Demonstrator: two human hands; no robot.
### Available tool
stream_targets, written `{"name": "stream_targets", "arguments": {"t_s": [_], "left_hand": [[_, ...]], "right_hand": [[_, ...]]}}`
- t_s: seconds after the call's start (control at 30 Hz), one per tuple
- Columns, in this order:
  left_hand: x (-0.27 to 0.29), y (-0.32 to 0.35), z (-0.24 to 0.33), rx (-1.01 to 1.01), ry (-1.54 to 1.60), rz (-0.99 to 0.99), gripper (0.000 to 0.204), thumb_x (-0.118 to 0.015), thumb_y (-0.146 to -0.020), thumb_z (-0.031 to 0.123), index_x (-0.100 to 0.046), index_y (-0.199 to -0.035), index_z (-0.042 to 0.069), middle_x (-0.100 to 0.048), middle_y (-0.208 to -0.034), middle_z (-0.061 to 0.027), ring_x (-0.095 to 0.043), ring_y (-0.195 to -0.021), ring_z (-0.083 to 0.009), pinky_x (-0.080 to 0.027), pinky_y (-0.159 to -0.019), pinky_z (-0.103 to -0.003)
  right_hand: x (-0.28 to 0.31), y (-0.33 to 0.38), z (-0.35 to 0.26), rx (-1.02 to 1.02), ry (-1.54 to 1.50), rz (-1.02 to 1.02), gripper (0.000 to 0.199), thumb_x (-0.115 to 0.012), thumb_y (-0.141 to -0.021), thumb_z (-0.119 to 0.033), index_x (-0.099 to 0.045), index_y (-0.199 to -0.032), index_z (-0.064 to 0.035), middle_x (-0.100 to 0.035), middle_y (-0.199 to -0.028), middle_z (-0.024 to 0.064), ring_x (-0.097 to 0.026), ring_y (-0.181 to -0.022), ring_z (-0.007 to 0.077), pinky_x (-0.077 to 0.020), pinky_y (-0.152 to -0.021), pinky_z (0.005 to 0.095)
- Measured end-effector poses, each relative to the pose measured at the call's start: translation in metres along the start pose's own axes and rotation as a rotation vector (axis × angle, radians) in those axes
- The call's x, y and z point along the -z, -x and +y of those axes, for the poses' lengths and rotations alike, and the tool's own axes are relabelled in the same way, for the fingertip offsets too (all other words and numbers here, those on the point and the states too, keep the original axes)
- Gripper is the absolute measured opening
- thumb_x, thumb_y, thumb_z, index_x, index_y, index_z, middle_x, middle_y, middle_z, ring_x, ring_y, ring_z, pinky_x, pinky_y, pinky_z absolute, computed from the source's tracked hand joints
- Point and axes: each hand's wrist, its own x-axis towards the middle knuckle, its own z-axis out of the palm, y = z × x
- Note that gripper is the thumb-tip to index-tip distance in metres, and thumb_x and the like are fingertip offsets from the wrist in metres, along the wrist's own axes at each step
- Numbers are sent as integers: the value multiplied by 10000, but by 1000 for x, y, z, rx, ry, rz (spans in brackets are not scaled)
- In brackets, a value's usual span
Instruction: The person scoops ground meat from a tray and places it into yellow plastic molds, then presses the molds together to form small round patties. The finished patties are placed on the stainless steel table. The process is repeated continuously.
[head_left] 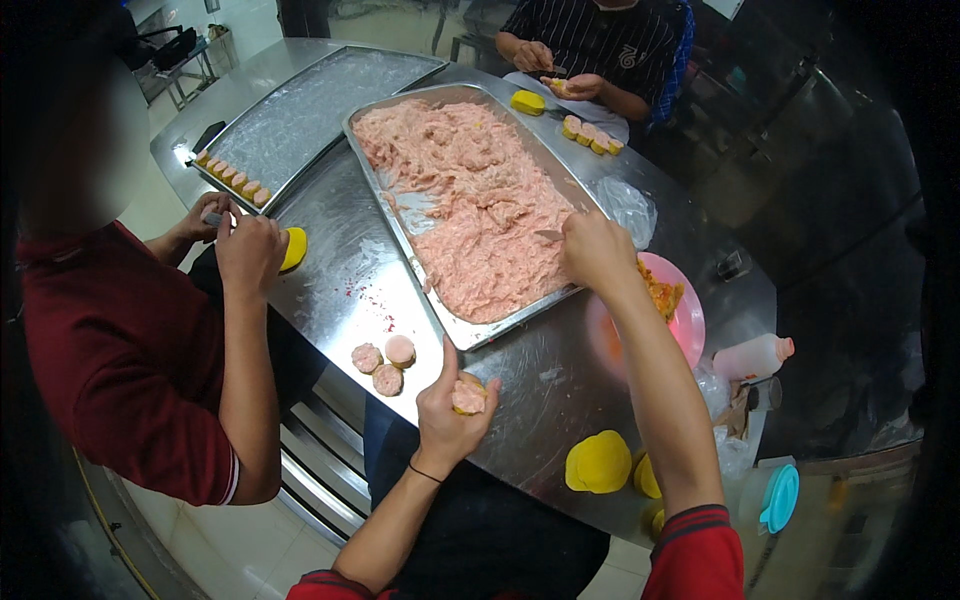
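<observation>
My left hand (445, 422) is closed around a dumpling (468, 396), a yellow wrapper with pink minced meat showing on top. My right hand (598, 250) grips a small metal spatula (549, 235), whose tip sits in the minced meat (490, 250) by the right side of a large metal tray (420, 268); most of its handle is hidden in my fingers. Left of my left hand, three filled dumplings (388, 379) stand close together on the steel table. Stacked round yellow wrappers (599, 463) lie below my right forearm.
A pink bowl (690, 325) of orange food lies partly behind my right forearm, near a pinkish bottle (752, 358). Co-workers handle dumplings at left and far side. At upper left, a shallow tray (330, 105) bears a row of dumplings (235, 180). A turquoise lid (779, 498) is lower right.
</observation>
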Motion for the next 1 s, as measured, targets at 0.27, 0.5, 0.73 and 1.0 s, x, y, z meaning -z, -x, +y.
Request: {"name": "stream_targets", "arguments": {"t_s": [0.27,0.5,0.73,1.0], "left_hand": [[6,-1,2,-38,-11,-87,1010,-882,-861,110,-270,-1620,-149,-700,-736,-88,-685,-637,-156,-555,-636,-288],[7,-9,1,-85,-19,-264,1024,-889,-849,165,-288,-1628,-121,-699,-743,-130,-737,-660,-243,-581,-661,-328],[6,-11,4,-117,-86,-320,1009,-888,-837,165,-316,-1621,-109,-691,-753,-148,-743,-670,-280,-580,-664,-349],[9,-7,-1,-200,8,-216,546,-884,-844,166,-680,-1327,15,-724,-831,-133,-740,-737,-274,-585,-716,-359]], "right_hand": [[1,17,-8,-28,-86,-142,274,-645,-871,-178,-802,-1009,-1,-767,-1059,279,-759,-969,454,-595,-916,536],[3,33,10,-4,-389,-87,275,-626,-881,-179,-837,-1021,-71,-773,-986,250,-757,-952,450,-590,-915,543],[-4,48,-10,-94,-223,-99,286,-617,-871,-175,-834,-1017,-60,-771,-978,255,-756,-972,454,-588,-919,548],[28,57,12,50,-668,-132,238,-657,-874,-166,-780,-910,34,-708,-727,142,-656,-659,240,-527,-665,397]]}}
